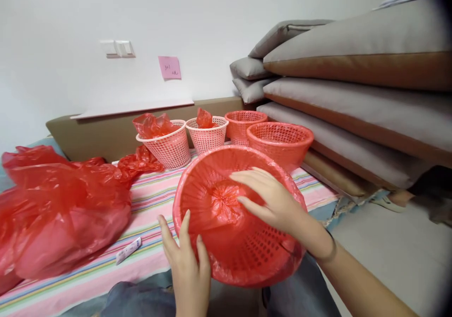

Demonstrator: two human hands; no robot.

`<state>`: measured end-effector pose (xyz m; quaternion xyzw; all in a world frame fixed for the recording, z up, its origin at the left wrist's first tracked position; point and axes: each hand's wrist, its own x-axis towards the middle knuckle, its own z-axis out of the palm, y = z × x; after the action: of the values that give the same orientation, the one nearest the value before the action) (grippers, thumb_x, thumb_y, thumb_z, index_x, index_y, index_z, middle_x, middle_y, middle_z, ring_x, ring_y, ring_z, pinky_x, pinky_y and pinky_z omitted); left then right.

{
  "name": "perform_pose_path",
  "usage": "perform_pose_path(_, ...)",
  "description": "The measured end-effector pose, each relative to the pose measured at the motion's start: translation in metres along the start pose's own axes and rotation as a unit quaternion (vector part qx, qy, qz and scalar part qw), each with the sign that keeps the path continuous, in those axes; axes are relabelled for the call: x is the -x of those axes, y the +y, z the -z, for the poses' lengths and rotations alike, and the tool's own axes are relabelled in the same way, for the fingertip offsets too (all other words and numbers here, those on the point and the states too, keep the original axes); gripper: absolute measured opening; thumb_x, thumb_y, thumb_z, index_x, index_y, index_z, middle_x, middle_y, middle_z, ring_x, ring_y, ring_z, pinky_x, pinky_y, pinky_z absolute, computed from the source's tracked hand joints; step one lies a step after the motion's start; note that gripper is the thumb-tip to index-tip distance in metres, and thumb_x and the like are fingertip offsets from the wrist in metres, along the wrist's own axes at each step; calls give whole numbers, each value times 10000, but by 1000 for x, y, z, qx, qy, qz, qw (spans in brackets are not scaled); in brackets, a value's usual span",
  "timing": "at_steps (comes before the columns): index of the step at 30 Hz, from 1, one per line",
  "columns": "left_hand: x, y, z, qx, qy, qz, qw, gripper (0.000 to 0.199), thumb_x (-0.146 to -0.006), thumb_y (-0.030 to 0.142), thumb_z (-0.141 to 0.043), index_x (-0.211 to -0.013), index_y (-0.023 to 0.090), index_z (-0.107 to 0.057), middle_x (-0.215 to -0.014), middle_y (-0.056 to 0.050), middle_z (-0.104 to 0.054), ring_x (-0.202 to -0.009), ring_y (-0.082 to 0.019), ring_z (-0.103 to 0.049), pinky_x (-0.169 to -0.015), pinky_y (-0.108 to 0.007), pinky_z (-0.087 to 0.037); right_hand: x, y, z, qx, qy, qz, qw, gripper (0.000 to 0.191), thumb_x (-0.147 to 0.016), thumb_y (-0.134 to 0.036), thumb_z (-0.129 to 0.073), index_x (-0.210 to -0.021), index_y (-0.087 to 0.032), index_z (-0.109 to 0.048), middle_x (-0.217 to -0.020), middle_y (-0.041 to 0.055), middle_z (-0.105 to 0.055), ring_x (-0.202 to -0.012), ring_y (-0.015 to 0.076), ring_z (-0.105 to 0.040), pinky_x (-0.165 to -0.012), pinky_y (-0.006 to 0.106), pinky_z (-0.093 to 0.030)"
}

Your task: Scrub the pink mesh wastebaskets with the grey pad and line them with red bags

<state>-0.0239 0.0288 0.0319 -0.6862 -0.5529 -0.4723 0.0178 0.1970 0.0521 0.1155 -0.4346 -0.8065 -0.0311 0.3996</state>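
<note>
Here the left hand (187, 265) grips the red basket's (247, 256) rim while the right hand (271, 199) presses flat inside.

basket (243, 241) between both hands' fingers, bag lining (224, 199) in it under right fingers (247, 178) | bag heap (56, 208) and tube (129, 249) left of left fingers (183, 227) | four baskets (169, 145) beyond fingertips | cushions (356, 105) right of right fingers

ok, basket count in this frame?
5. One red basket lined with a red bag sits between the left hand and right hand. Four stand behind on the striped cloth: pink, pink, red, red. Nested ones may be hidden.
</note>
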Motion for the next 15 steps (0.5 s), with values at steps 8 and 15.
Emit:
perform_pose_path(8,-10,-7,18,-135,-60,-277,949,416,-881,6,-434,-1221,150,-626,-1400,-120,-604,-1513,-317,-200,-1220,-566,-146,129,-3,-39,-172,270,-437,840,889,-823,-524,-664,-1555,-250,-241,-1598,102,-325,-1452,317,-345,-1165,526,-343)
perform_pose_path(15,-59,46,-5,-226,-401,-298,836,328,-906,124,-533,-1202,170,-667,-1254,-104,-698,-1211,-316,-604,-1073,-509,-439,120,-22,-51,-327,197,-553,741,768,-834,-640,-580,-1478,-255,-418,-1473,49,-530,-1382,303,-463,-1083,451,-474)
